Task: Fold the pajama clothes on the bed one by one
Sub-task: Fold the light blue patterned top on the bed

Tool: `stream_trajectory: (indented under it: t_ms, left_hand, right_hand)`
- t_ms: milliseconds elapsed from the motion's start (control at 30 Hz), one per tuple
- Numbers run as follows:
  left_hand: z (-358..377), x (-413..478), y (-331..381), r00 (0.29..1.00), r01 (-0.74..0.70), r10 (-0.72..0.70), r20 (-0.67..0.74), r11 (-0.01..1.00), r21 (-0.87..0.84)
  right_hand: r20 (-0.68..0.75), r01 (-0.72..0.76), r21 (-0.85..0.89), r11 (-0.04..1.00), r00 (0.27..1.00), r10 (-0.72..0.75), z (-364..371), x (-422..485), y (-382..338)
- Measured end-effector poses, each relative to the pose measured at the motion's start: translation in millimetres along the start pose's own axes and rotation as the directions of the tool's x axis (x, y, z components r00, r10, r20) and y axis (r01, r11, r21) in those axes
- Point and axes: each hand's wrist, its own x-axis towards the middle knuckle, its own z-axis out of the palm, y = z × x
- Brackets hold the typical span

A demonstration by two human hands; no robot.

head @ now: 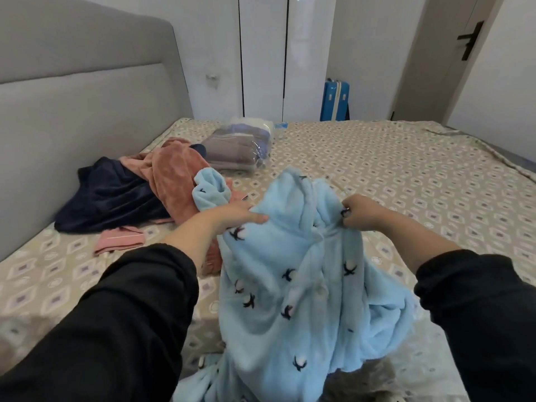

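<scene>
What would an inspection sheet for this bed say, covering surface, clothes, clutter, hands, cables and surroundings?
Surface: bed covered with a beige diamond-print sheet.
Job's things: light blue pajama garment held up over the near edge, unfolded; pink garment and navy garment heaped unfolded by the grey headboard; second light blue piece lying on that heap.
Clutter: clear bag of folded grey textiles at the far side.
Hands: left hand grips the held garment's upper edge; right hand pinches it on the other side.
Cables: nothing seen.
Surroundings: white wardrobe, blue suitcase, door.
</scene>
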Motion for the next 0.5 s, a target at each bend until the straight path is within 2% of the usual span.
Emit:
stream_trajectory:
  t_ms: [67,133,167,233,267,300,333,400,433,467,500]
  left_hand:
    - [-13.6,15.3,9.8,0.997,0.015,0.003,-0.083,0.975,0.221]
    - [-23.2,30.6,21.5,0.961,0.066,0.098,-0.260,0.829,0.556]
    - [-27.1,36.7,30.2,0.921,0.120,0.163,-0.354,0.744,0.657]
    - [-36.3,51.4,52.9,0.838,0.229,0.246,-0.488,0.652,0.723]
    - [-43.0,59.7,63.0,0.815,0.266,0.235,-0.530,0.660,0.703]
    - [-49.9,67.6,70.9,0.792,0.280,0.201,-0.577,0.720,0.636]
    - [-59.2,76.5,78.3,0.767,0.275,0.141,-0.626,0.809,0.519]
    - [-71.6,87.1,86.4,0.701,0.200,0.002,-0.714,0.959,0.199]
    - [-71.2,92.4,87.3,0.686,0.132,-0.062,-0.725,0.990,0.040]
    - [-65.3,97.4,85.0,0.709,0.061,-0.097,-0.699,0.995,-0.075]
    - [-52.5,100.0,79.6,0.756,0.006,-0.075,-0.650,0.994,-0.108]
  right_hand:
    - [-0.038,-0.003,-0.140,0.990,0.999,-0.002,-6.9,20.6,-5.4]
    - [-0.124,-0.038,-0.123,0.992,0.992,0.022,-10.3,44.6,-9.0]
    - [-0.177,-0.072,-0.048,0.996,0.982,0.063,-12.1,58.6,-11.9]
    - [-0.276,-0.116,0.246,0.962,0.943,0.184,-20.5,87.0,-23.3]
    - [-0.303,-0.104,0.425,0.899,0.920,0.250,-26.1,98.7,-31.1]
    - [-0.339,-0.046,0.582,0.812,0.894,0.293,-31.7,110.0,-38.0]
    - [-0.415,0.039,0.652,0.758,0.854,0.313,-36.2,120.0,-43.8]
    - [-0.577,0.168,0.594,0.787,0.770,0.272,-37.0,127.9,-54.8]
    - [-0.608,0.206,0.552,0.808,0.762,0.222,-33.0,125.9,-59.8]
    - [-0.571,0.226,0.545,0.807,0.805,0.160,-26.1,122.5,-61.9]
    - [-0.483,0.234,0.568,0.789,0.871,0.090,-14.7,121.8,-58.9]
